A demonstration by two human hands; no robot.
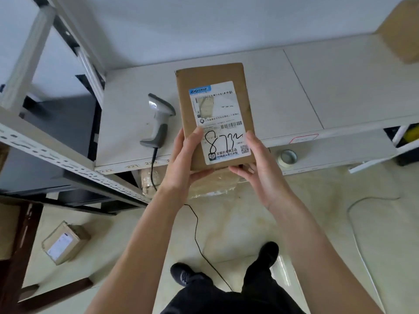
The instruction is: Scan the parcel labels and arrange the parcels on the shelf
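Both hands, left hand [184,155] and right hand [256,162], grip the parcel [213,105] at its near end; it is judged light, stiff, easily held by the edges.

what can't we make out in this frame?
Head view, the only one:
- Parcel underside: faces away; left hand and right hand cover its near corners.
- Label print: too small, part blurred out.
- Wrapped parcel under the shelf: hidden by hands and shelf edge.
- Box at top right: cut off by the edge.
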